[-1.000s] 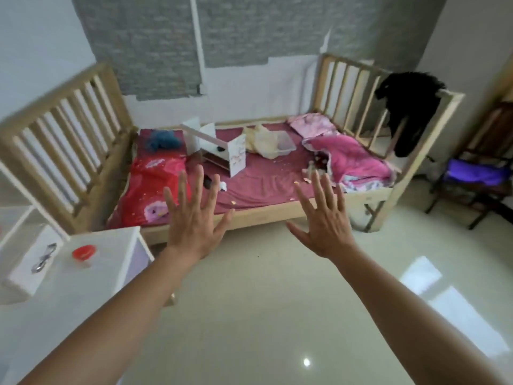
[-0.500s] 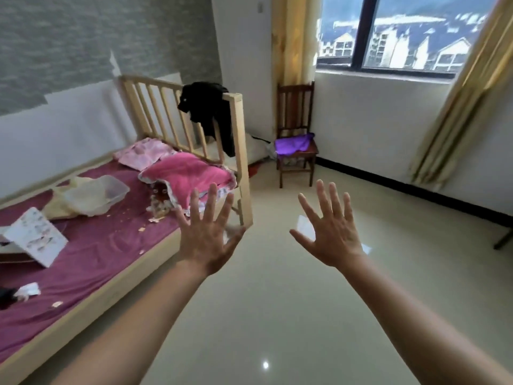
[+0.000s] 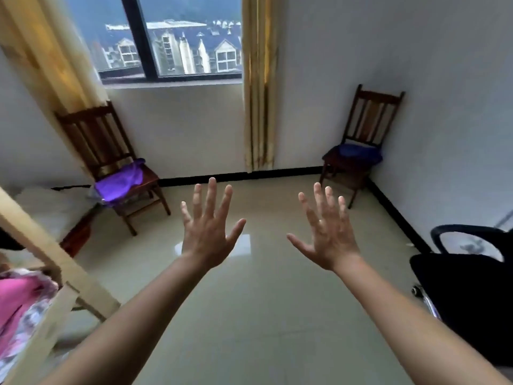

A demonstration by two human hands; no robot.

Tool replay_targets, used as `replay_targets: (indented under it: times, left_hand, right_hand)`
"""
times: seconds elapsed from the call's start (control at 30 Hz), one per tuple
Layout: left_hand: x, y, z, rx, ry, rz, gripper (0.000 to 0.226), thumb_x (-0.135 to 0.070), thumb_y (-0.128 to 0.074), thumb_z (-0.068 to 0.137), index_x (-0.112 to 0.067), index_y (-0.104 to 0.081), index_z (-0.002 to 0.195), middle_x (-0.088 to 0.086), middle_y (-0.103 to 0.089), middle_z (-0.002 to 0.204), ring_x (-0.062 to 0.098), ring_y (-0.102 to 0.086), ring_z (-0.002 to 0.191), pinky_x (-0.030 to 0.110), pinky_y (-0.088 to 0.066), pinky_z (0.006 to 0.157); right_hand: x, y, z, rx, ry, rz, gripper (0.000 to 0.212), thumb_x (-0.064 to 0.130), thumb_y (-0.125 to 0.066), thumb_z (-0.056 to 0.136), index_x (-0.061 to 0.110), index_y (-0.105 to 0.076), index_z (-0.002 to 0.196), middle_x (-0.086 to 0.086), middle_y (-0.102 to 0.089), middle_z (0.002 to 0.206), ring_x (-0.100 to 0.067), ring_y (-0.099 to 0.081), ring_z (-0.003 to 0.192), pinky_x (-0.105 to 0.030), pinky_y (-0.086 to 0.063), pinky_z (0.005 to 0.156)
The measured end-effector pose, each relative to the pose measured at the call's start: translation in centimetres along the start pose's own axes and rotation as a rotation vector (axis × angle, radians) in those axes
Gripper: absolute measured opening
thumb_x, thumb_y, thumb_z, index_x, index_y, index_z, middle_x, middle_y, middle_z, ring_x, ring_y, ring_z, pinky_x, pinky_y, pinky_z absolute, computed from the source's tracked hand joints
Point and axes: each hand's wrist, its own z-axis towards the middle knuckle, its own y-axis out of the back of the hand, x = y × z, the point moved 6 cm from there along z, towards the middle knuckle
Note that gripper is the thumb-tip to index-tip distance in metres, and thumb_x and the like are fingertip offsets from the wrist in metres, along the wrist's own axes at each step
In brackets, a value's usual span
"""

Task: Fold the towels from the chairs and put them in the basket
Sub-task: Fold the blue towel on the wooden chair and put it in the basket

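Note:
A purple towel [image 3: 120, 182] lies crumpled on the seat of a dark wooden chair [image 3: 94, 140] at the left, under the window. A dark blue towel [image 3: 358, 152] lies on a second wooden chair [image 3: 372, 115] in the far right corner. My left hand [image 3: 208, 229] and my right hand [image 3: 329, 232] are held out in front of me over the tiled floor, palms away, fingers spread, holding nothing. Both hands are well short of either chair. No basket is in view.
The wooden end frame of a bed [image 3: 52, 259] with pink bedding [image 3: 16, 304] juts in at the lower left. A black office chair [image 3: 469, 290] stands at the right edge. Yellow curtains [image 3: 259, 87] hang beside the window. Glossy tiled floor [image 3: 249, 315] lies between the chairs.
My view has swung right, away from the bed toward the window wall. The second chair with the blue towel and the black office chair have come into sight. My hands stay raised and spread.

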Motion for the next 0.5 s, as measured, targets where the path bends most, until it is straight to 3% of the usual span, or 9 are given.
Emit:
replay_targets:
  times: [0.23,0.4,0.5]
  left_hand:
    - [-10.7,-7.0,14.8,0.046,-0.252,-0.076,0.078,-0.069,-0.022,0.092,-0.03,-0.002,0.156,0.005,0.013,0.165,0.034,0.009,0.151,0.066,-0.014,0.114]
    - [-17.5,-12.2,26.9,0.044,-0.346,-0.045,0.077,-0.069,-0.025,0.094,-0.029,-0.005,0.157,0.007,0.012,0.165,0.036,0.007,0.151,0.066,-0.016,0.114]
    - [-20.0,-13.3,34.5,0.033,-0.355,-0.044,0.077,-0.068,-0.026,0.094,-0.029,-0.006,0.157,0.007,0.012,0.165,0.036,0.006,0.151,0.067,-0.017,0.114]
  right_hand:
    - [-15.1,-3.5,1.7,0.007,-0.324,-0.084,0.097,0.076,-0.038,0.086,0.021,-0.009,0.161,-0.019,0.003,0.167,-0.04,-0.002,0.153,-0.056,-0.006,0.123]
    - [-25.3,-8.5,7.9,0.052,-0.409,-0.102,0.098,0.076,-0.039,0.085,0.022,-0.007,0.161,-0.017,0.003,0.167,-0.038,-0.002,0.154,-0.053,0.002,0.122]
    - [-30.6,-10.0,13.6,0.056,-0.452,-0.08,0.098,0.076,-0.039,0.085,0.023,-0.007,0.161,-0.017,0.003,0.167,-0.038,-0.004,0.154,-0.054,-0.001,0.122]
